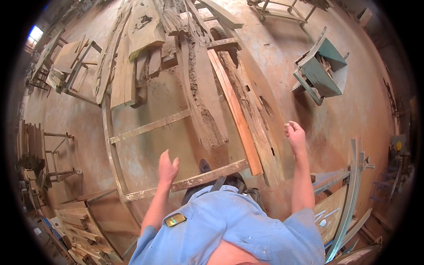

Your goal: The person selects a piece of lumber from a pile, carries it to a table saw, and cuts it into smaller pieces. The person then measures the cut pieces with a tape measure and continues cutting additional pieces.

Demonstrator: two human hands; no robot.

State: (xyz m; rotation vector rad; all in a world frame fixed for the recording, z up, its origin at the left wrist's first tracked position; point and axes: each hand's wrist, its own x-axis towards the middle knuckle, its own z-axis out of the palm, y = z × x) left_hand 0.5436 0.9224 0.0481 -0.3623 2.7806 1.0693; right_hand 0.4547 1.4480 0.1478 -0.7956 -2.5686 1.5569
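Observation:
My left hand (168, 168) is raised above the near crossbar (190, 180) of a wooden rack, its thumb apart from the fingers and nothing in it. My right hand (296, 133) hangs in the air to the right of the boards, its fingers curled in and nothing showing between them. Between the hands, a reddish sawn board (236, 115) lies lengthwise beside a rough, cracked plank (260, 132). Left of it, a long weathered slab (201, 101) with a dark split ends short of the near crossbar. Neither hand appears to touch the wood.
More rough slabs (145, 31) are stacked at the far end of the rack. A green metal bin (322, 68) stands on the floor at the right. Metal rails (349, 190) lean at the near right; cut wood pieces (84, 225) fill the near left. Wheeled carts (59, 154) line the left.

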